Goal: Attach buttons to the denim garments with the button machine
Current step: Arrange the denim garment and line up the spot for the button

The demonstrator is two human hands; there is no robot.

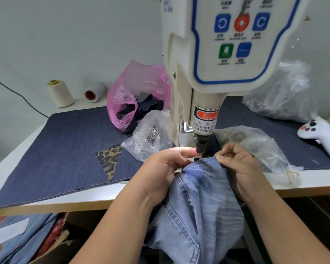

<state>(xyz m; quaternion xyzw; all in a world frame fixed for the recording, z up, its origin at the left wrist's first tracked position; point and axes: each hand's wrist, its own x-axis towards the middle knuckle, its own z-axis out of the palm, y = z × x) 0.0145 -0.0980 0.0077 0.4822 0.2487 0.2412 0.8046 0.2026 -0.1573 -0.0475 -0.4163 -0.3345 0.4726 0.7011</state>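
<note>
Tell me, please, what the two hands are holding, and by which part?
Both the left hand and right hand grip the light blue denim garment at its top edge.

A dark denim cloth (65, 145) covers much of the white surface (13, 149), with a triangular leopard-print scrap (109, 162) lying on it. At the back left, a cream thread cone (59, 93) stands upright near a white spool (94, 92) lying on its side, and a pink plastic bag (137, 88) of dark fabric scraps sits beside them. At the far right lies a white game controller (321, 136), in front of a crumpled clear bag (282, 92) against the wall.
</note>
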